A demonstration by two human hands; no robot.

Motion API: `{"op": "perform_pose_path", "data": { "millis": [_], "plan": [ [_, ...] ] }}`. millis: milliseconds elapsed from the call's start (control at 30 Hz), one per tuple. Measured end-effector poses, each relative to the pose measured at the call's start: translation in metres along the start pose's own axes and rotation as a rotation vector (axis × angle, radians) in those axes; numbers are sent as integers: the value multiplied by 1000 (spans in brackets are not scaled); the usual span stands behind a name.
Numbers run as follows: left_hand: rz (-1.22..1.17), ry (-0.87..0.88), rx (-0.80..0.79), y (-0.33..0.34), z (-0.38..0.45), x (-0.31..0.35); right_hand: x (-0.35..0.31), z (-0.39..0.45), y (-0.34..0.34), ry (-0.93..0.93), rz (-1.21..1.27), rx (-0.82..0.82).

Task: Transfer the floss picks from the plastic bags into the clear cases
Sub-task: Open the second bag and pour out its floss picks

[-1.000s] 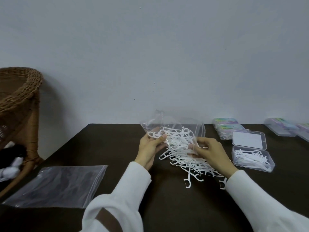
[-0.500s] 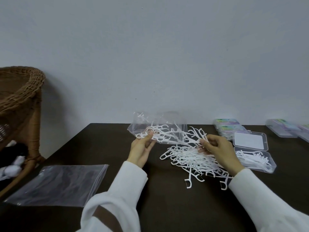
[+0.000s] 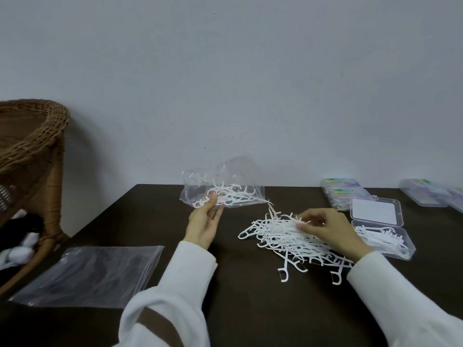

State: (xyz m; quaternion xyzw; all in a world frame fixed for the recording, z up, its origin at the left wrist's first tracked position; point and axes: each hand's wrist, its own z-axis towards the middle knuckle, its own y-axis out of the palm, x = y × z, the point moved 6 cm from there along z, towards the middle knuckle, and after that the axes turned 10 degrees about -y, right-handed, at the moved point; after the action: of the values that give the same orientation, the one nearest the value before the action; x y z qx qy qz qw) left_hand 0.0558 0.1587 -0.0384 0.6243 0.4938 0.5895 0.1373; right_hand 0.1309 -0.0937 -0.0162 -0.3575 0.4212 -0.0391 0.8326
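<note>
Dark table (image 3: 238, 309) sat against a plain grey wall (image 3: 250, 71). Left hand (image 3: 204, 226) pinched the lower edge of a clear bag (image 3: 220, 190), holding it off the table; a few picks were inside it near the fingers. Right hand (image 3: 330, 227) rested on the main pile of white picks (image 3: 288, 239) spread on the table, fingers curled and pinching some at the top of the pile. Bag and pile were apart, bag up and to the left of the pile.

Open case (image 3: 383, 240) sat just right of the pile, touching the right wrist area, with some picks in its base; its lid (image 3: 375, 211) was flipped back behind it. Closed cases with coloured labels (image 3: 343, 190) were behind that near the wall, and more (image 3: 423, 192) sat at the far right edge.

Flat bag (image 3: 87, 274) lay on the near-left of the table. Wicker chair (image 3: 30, 151) stood off the table's left side, with something black and white on it, too unclear to identify. White sleeves covered both arms.
</note>
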Motion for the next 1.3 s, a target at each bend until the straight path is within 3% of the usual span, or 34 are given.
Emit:
{"op": "perform_pose_path", "data": {
  "millis": [233, 533, 633, 867, 1133, 1300],
  "plan": [
    [-1, -41, -43, 8, -7, -12, -10, 2, -2, -80, 163, 152],
    [202, -65, -285, 39, -21, -31, -31, -3, 32, 128, 1000, 8],
    [216, -76, -372, 46, -28, -30, -31, -5, 35, 189, 1147, 16],
    [309, -69, -630, 60, -38, -21, -33, -3, 42, 207, 1161, -45],
    [428, -56, -602, 61, -38, -29, -26, -7, 52, 283, 1044, -105],
    [452, 9, -460, 56, -33, -34, -21, -8, 46, 272, 887, -78]
  ]
}}
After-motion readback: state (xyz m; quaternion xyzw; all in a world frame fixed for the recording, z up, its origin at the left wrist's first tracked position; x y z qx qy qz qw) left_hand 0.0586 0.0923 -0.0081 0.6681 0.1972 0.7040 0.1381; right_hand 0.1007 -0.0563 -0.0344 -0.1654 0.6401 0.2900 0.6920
